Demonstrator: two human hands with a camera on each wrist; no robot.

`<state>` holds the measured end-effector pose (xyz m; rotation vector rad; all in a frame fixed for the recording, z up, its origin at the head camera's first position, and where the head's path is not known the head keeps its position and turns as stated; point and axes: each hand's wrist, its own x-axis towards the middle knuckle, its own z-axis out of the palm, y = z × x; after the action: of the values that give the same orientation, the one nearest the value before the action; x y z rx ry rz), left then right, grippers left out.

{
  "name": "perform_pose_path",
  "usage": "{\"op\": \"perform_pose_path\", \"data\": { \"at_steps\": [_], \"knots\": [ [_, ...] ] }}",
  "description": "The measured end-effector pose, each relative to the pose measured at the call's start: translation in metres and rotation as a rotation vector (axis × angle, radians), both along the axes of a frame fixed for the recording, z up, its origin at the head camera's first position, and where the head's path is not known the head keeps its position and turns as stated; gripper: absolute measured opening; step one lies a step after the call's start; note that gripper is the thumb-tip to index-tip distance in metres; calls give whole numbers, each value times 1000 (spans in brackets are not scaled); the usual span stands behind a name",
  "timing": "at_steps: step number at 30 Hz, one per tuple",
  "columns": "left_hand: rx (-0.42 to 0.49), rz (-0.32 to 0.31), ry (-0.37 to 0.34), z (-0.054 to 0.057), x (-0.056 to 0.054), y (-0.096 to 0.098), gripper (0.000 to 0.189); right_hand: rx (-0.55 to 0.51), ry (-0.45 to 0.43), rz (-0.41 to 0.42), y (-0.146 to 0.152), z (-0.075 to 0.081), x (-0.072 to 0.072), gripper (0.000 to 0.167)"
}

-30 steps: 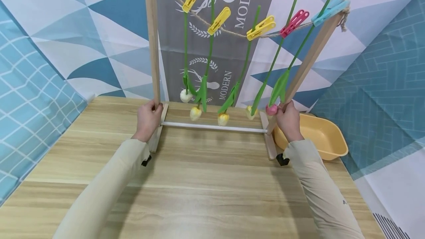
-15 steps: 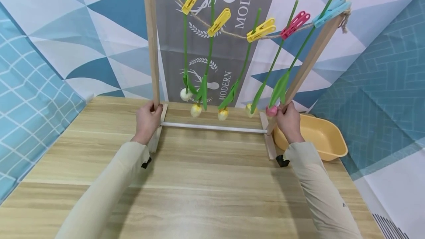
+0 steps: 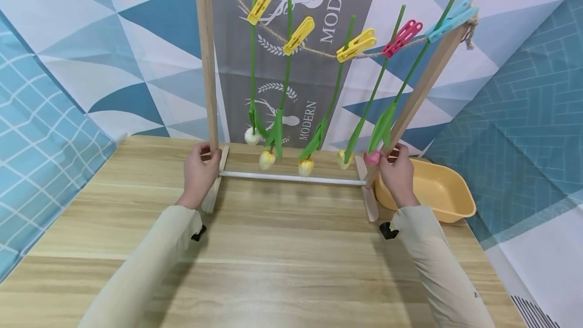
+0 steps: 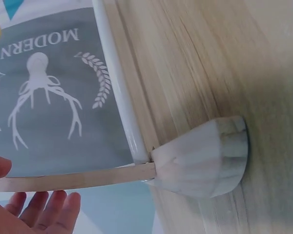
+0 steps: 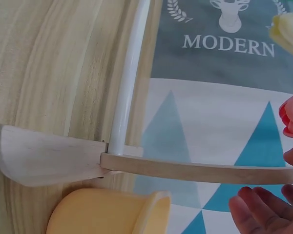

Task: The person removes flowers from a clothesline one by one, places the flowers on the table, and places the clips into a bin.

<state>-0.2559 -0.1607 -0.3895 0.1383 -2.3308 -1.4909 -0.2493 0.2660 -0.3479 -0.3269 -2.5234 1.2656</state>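
My left hand [image 3: 199, 176] is at the lower part of the left wooden post [image 3: 207, 65], thumb on one side and loosened fingers on the other. My right hand [image 3: 398, 176] is likewise around the right post [image 3: 428, 80]; in the right wrist view its fingers [image 5: 256, 204] stand a little off the wood. A white rod [image 3: 291, 178] joins the posts near their feet. Between their tops sags a twine rope [image 3: 319, 52]. Artificial tulips hang upside down from it, clipped by yellow clothespins [image 3: 298, 36], a red clothespin [image 3: 403, 38] and a light-blue clothespin [image 3: 451, 22]. A pink tulip [image 3: 371, 158] hangs beside my right hand.
An orange-yellow plastic basin [image 3: 444, 191] stands behind my right hand, close to the right foot [image 3: 371, 205] of the frame. A patterned cloth [image 3: 168, 29] forms the backdrop behind the wood-grain table [image 3: 282, 267].
Both hands have loosened their grip on the posts, with the fingers spreading. The frame and the hanging tulips stay in place; the head view has shifted slightly.
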Motion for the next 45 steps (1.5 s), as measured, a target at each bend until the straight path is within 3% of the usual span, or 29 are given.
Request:
{"op": "perform_pose_path", "data": {
  "at_steps": [11, 16, 23, 37, 45],
  "knots": [
    [19, -21, -12, 2, 30, -2, 39, 18, 50, -48, 6, 2, 30, 40],
    [-2, -25, -18, 2, 38, 0, 37, 44, 70, -44, 4, 1, 41, 35],
    [-10, -37, -7, 12, 46, 6, 37, 60, 98, -20, -12, 8, 52, 30],
    [-18, -63, 68, 39, 56, 22, 38, 81, 231, 186, -51, 30, 67, 22],
    [27, -96, 143, 60, 54, 31, 36, 68, 289, 297, -75, 49, 64, 19]
  ]
}}
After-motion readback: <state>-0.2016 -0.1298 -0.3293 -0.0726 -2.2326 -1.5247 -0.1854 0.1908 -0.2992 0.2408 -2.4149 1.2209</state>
